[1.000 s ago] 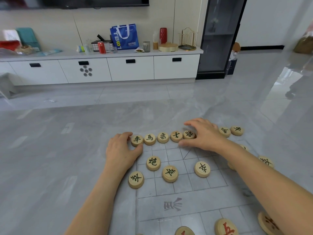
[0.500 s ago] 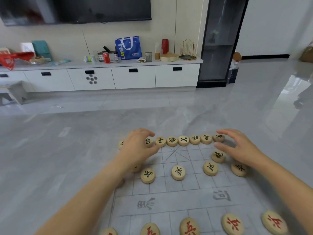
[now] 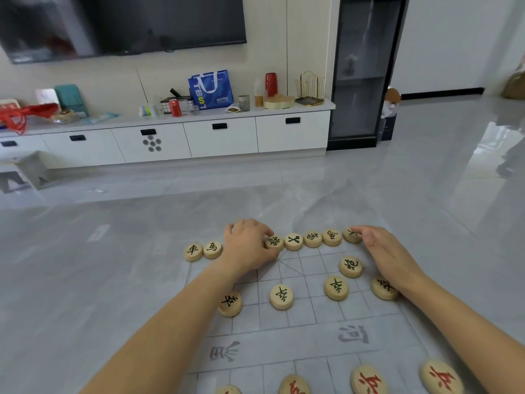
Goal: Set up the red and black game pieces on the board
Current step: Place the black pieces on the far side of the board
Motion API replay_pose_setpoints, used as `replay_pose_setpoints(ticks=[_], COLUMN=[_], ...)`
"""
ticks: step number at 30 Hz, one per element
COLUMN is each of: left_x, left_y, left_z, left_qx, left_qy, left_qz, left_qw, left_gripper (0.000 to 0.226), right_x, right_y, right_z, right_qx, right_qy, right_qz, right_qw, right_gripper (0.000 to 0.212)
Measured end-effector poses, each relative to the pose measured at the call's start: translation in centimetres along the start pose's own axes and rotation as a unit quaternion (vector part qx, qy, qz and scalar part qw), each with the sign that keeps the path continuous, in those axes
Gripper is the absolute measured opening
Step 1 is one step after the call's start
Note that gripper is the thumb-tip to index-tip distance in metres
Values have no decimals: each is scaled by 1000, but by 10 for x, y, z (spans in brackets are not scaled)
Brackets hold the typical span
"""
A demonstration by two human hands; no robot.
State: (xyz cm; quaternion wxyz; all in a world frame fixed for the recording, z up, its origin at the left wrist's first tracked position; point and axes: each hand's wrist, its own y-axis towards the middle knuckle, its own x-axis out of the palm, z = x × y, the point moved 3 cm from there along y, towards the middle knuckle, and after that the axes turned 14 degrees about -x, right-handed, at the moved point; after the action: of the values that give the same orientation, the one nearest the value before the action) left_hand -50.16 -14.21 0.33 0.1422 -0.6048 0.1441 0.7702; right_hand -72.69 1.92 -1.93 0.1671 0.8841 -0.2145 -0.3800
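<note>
Board (image 3: pixel 309 341): lying flat on the grey floor (image 3: pixel 85 265), its far edge towards the cabinet (image 3: pixel 221 137).
Black pieces (image 3: pixel 293 241): sitting in a row along the board's far edge, with one more (image 3: pixel 350 266) just in front of the row on the right and four (image 3: pixel 281 296) spread across a nearer line.
Left hand (image 3: pixel 247 245): reaching over the far row and hiding part of it; its curled fingers (image 3: pixel 265 231) and thumb are pinching the middle piece (image 3: pixel 274 241).
Right hand (image 3: pixel 380 251): lying low over the board's right side, fingers nearly straight and gripping nothing, their tips touching the end piece (image 3: pixel 352 236) of the row.
Right forearm: covering part of the rightmost piece (image 3: pixel 383 288) on the nearer line.
Red pieces (image 3: pixel 369 379): lying along the near edge of the board, partly cut off by the frame.
Cabinet top: carrying a blue bag (image 3: pixel 210 89) and a red can (image 3: pixel 175 108).
</note>
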Motion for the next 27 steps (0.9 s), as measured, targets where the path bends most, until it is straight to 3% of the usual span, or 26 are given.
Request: replay_pose_setpoints(ticks=[5, 10, 15, 20, 25, 27], left_x=[-2, -1, -2, -3, -2, 0], left_y=[-3, -5, -9, -9, -8, -8], left_z=[-1, -2, -3, -4, -1, 0], left_qx=[11, 10, 29, 25, 23, 26], left_qy=[-8, -18, -2, -37, -11, -14], left_qz=[-24, -14, -24, -30, -7, -14], left_qw=[1000, 1000, 999, 999, 1000, 999], left_gripper=[69, 45, 74, 42, 66, 61], right_x=[-1, -1, 0, 0, 0, 0], right_y=[1, 1, 2, 2, 2, 2], right_z=[-2, -4, -4, -4, -3, -4], right_qx=[0, -2, -12, -14, -15, -19], right_qy=[3, 3, -4, 4, 0, 0], right_qz=[7, 10, 5, 7, 6, 5], right_qw=[1000, 1000, 1000, 1000, 1000, 1000], right_gripper=[94, 93, 92, 93, 91, 91])
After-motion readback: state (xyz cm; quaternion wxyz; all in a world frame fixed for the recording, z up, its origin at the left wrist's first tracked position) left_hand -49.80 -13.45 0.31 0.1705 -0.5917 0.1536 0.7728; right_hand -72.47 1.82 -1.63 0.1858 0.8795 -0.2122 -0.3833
